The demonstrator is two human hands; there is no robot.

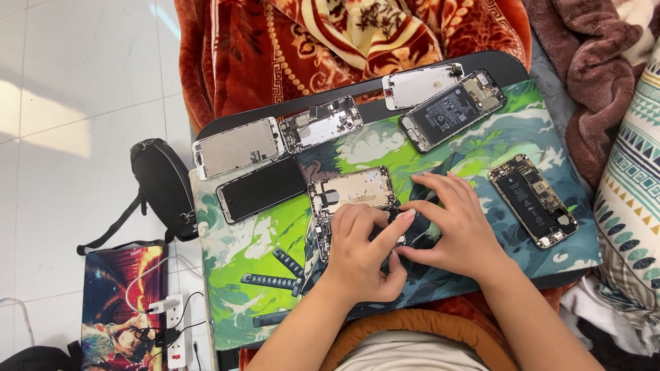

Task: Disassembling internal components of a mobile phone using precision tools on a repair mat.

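Both hands are working one opened phone (352, 196) on the surface (275, 247). Left hand (363, 257) and right hand (450, 227) fingers (402, 230) are pinching its near end, its long axis running left-right, just beyond the fingertips.

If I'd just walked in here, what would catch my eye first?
Probably the bright green illustrated mat strewn with opened phones, like the one showing its battery at the top. At its middle, the left hand and right hand press on another opened phone.

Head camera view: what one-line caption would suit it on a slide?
Both hands, left hand and right hand, work on an opened phone amid other dismantled phones on a green illustrated mat.
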